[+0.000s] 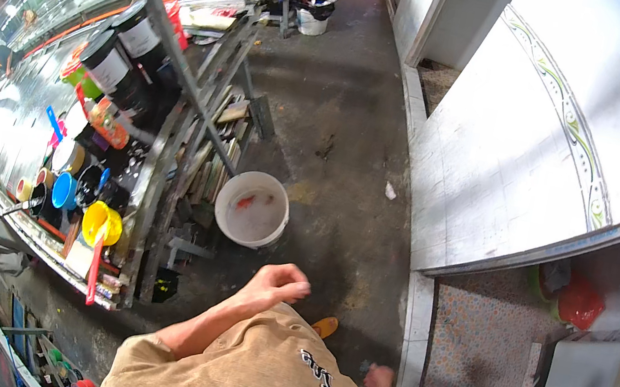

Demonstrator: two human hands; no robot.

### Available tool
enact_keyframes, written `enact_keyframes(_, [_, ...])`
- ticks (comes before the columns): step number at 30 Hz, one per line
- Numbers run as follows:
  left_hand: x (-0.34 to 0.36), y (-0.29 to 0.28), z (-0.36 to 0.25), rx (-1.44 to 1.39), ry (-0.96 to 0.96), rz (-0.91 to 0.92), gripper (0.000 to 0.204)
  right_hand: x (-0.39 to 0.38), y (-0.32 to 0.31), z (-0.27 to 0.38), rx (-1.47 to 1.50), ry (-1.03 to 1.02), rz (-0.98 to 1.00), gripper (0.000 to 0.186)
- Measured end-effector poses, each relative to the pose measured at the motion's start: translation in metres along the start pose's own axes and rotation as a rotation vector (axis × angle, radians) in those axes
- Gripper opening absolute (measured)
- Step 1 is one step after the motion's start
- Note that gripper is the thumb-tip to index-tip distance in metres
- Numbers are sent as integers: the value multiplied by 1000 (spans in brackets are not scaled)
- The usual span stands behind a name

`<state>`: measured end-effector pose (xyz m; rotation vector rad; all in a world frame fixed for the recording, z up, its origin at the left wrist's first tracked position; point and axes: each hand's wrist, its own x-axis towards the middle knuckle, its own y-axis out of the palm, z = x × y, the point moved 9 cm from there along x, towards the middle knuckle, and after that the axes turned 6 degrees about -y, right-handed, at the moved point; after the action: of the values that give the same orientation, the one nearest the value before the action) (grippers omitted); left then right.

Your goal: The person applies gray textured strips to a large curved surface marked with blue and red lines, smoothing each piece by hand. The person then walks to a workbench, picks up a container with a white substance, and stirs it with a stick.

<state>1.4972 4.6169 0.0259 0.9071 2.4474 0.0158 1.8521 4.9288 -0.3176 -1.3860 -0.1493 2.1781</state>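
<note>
My left hand [275, 285] is raised in front of my tan shirt, its fingers loosely curled in, and nothing shows in them. Just beyond it on the dark floor stands a white bucket [220, 203] with pale liquid and a small red-orange patch inside. My right hand [379, 380] hangs low at my right side, near the pale raised sill; it is smeared, so its fingers cannot be made out. A small bluish spot shows beside that hand, too unclear to name. Under me the tip of a yellow-brown shoe [325, 326] shows.
On the left, a long bench holds a yellow pot [102, 224] with a red handle, a blue tub [65, 191] and black drums [120, 73]. A metal post slants beside it. To the right are a white tiled wall [517, 147] and a doorway with patterned floor [479, 339].
</note>
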Motion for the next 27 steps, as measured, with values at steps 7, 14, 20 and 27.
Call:
enact_keyframes(7, [65,5,-51,-19,14,-14,19,102,-67,319,-2,-470,-139,19])
enact_keyframes(14, [235,-43,-108,144,-70,22,19,176,-17,396,-222,-306,58,20])
enact_keyframes(20, [350,-80,-247,310,83,89,26,238,23,391,-169,-10,205,22])
enact_keyframes(27, [518,-166,-358,486,263,-225,37,356,99,589,-282,-110,324,24])
